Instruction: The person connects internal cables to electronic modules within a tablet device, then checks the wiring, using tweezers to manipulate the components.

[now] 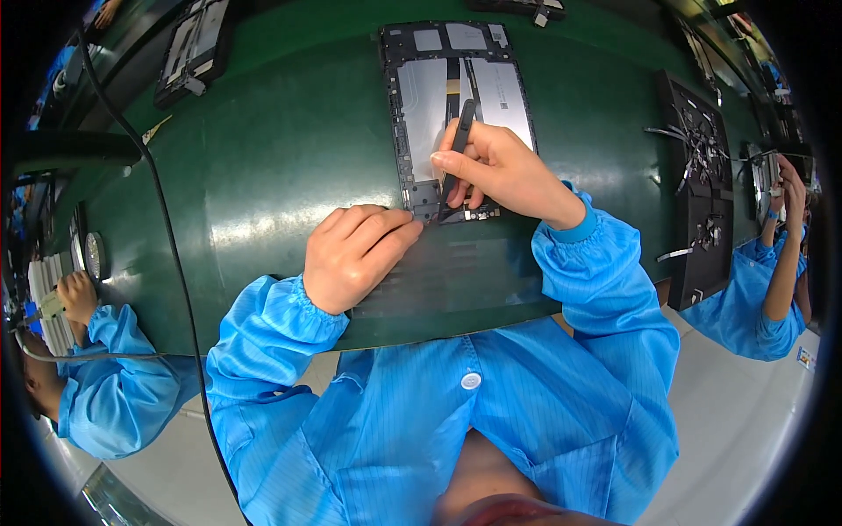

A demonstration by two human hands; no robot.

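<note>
An opened tablet [509, 88] lies on the green table in front of me, its silvery inside panel and black frame facing up. My right hand [504, 171] holds black tweezers [462, 140], pinched between thumb and fingers and pointing down at the tablet's near end. Small boards and connectors line that end, partly covered by the fingers. My left hand [358, 250] comes in from the left, with thumb and index fingertips closed on the tablet's near left corner. What lies right under those fingertips is hidden.
A black cable [162, 210] hangs across the left side. At the right stands a black tray [702, 210] with loose flex cables and small parts. Another device [193, 48] lies far left. Co-workers in blue sleeves [132, 386] work on both sides.
</note>
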